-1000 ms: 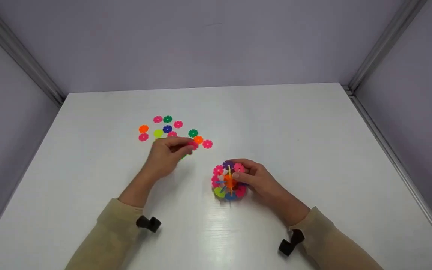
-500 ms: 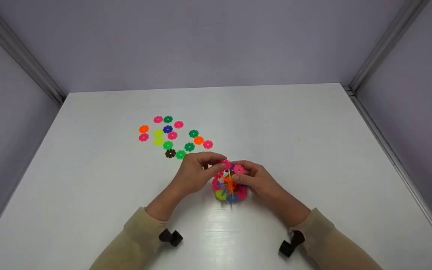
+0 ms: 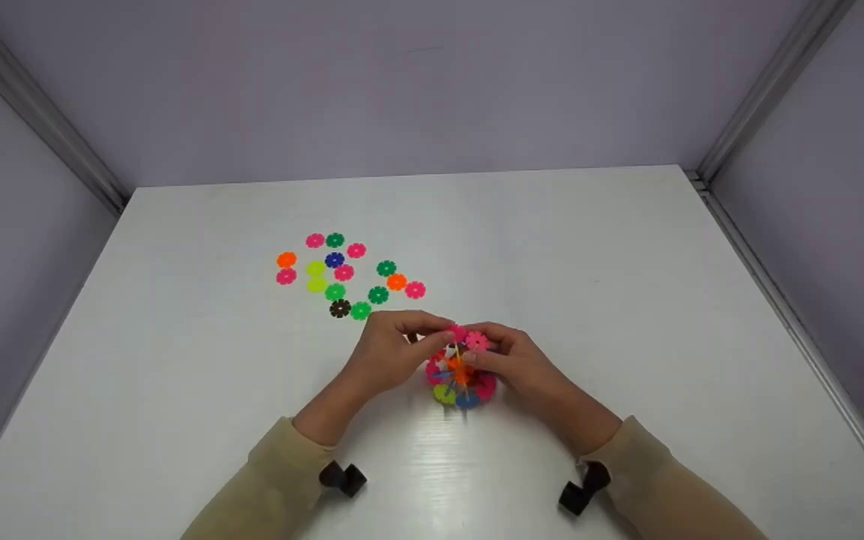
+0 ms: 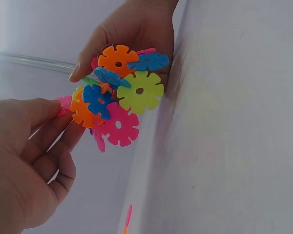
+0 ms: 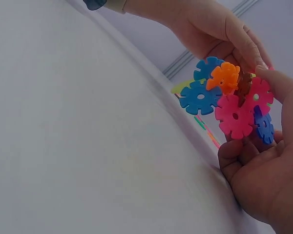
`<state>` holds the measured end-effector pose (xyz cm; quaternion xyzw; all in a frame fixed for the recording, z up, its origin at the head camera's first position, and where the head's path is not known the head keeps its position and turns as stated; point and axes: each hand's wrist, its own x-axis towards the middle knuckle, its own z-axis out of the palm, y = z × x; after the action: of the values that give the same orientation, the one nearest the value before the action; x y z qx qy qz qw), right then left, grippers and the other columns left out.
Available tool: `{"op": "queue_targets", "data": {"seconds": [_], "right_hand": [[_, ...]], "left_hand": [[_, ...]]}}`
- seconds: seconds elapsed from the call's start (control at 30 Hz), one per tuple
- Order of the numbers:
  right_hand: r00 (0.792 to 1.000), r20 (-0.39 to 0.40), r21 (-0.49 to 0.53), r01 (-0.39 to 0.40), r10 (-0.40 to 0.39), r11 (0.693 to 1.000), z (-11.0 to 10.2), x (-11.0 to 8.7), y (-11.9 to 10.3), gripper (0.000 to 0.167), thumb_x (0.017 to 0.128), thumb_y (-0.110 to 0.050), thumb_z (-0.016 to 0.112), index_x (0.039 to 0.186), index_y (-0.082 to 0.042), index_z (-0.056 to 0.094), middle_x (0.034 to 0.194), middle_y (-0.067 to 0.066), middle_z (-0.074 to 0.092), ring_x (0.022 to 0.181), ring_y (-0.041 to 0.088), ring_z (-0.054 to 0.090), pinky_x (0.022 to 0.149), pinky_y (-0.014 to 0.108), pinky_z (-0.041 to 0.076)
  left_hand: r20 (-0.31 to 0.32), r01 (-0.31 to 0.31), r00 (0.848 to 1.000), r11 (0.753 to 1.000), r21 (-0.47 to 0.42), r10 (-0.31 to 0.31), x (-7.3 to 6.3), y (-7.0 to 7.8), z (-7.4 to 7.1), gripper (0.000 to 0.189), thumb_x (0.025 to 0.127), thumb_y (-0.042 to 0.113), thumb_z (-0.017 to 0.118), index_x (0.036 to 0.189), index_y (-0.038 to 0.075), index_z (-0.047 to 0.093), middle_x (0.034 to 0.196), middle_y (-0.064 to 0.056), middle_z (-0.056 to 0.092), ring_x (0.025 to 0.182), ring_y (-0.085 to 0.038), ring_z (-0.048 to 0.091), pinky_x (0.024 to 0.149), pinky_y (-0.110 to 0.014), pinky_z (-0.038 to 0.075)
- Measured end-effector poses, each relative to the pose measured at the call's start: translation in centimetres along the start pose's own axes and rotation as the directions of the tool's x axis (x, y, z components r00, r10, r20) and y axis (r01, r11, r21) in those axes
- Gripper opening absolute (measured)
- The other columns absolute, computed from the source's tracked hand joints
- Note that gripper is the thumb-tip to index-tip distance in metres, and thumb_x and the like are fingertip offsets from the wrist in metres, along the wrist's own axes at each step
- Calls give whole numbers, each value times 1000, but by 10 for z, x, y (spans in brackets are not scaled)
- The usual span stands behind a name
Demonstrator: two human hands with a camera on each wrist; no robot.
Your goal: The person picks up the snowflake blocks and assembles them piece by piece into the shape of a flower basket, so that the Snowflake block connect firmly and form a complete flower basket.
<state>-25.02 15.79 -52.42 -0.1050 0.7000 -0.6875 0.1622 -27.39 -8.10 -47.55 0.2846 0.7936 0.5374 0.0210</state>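
Observation:
Several slotted flower-shaped plastic discs are joined into a round, many-coloured cluster [image 3: 459, 373] in front of the person. My right hand [image 3: 528, 365] grips the cluster from its right side, thumb on the near face. Between thumb and fingers, my left hand [image 3: 394, 352] pinches a pink flower disc [image 4: 63, 106] at the cluster's top edge. The left wrist view shows a lime disc [image 4: 149, 100] and an orange disc [image 4: 112, 59] on the cluster. In the right wrist view, a pink disc [image 5: 234, 117] and a blue disc [image 5: 200, 97] face the camera. Whether the pinched disc's slot is engaged is hidden.
Loose flower discs lie on the white table [image 3: 627, 300] beyond the left hand, among them a black disc [image 3: 340, 308], an orange disc [image 3: 286, 259] and a dark blue disc [image 3: 334, 259]. Grey walls [image 3: 417, 90] enclose the table's back and sides.
My left hand has carried a pink disc from the loose discs rightward and toward the person, to the cluster's top. The right hand stays nearly in place; the cluster has tilted slightly.

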Motion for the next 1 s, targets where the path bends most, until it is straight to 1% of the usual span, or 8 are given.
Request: {"op": "queue_targets", "data": {"seconds": [0.17,0.4,0.57,0.73,0.8,0.87,0.93,1.0], "right_hand": [[1000,-9,-5,-9,9,1000,-1,1,2,48,100,-27,76,142,-7,64,132,13,69,119,29,64,100,32,57],[999,-29,-14,-14,13,1000,-2,2,2,46,98,-24,78,139,-5,66,129,11,71,117,27,65,98,32,58],[998,-57,-29,-18,16,999,-2,2,0,43,97,-22,78,134,-2,68,125,11,71,114,26,65,95,30,58],[995,-85,-23,-52,50,998,-1,2,0,43,97,-22,79,133,-2,69,124,11,71,113,26,65,93,30,59],[994,-90,-3,-59,58,998,-1,1,0,42,97,-21,79,133,-2,69,123,11,70,112,26,65,92,30,59],[995,-85,43,-49,53,998,-1,1,-1,42,98,-20,77,134,-1,68,123,11,69,112,26,65,93,30,59],[997,-77,88,-22,29,996,-2,1,-3,42,99,-19,74,136,0,66,126,11,68,114,26,64,96,31,58],[998,-64,134,1,7,991,-2,1,-3,45,101,-18,71,141,1,61,130,12,65,118,27,63,99,32,57]], "left_hand": [[33,-15,999,1000,27,14,0,-1,-1,18,99,25,79,115,18,84,102,16,79,83,-10,67,75,-36,57],[57,-40,998,998,54,37,1,-3,1,17,99,23,79,114,17,85,101,15,80,80,-10,65,70,-28,54],[63,-16,998,998,59,12,1,-6,3,17,98,23,80,113,16,85,100,14,80,76,-12,63,65,-26,50],[58,19,998,997,72,-23,-1,-6,6,18,98,26,80,112,17,85,100,14,80,73,-12,61,60,-23,45],[53,9,999,997,71,-13,-1,-6,7,18,98,27,79,113,17,85,100,14,80,71,-11,60,58,-22,43],[36,-17,999,998,65,15,-1,-7,8,18,98,26,79,113,16,85,98,14,80,69,-12,60,57,-22,43],[-1,-50,999,997,58,50,0,-7,9,18,99,24,79,112,14,85,96,13,80,68,-12,60,58,-22,45],[-51,-79,995,996,47,81,1,-8,9,16,99,22,79,111,12,85,95,12,80,68,-11,61,60,-23,49]]}}
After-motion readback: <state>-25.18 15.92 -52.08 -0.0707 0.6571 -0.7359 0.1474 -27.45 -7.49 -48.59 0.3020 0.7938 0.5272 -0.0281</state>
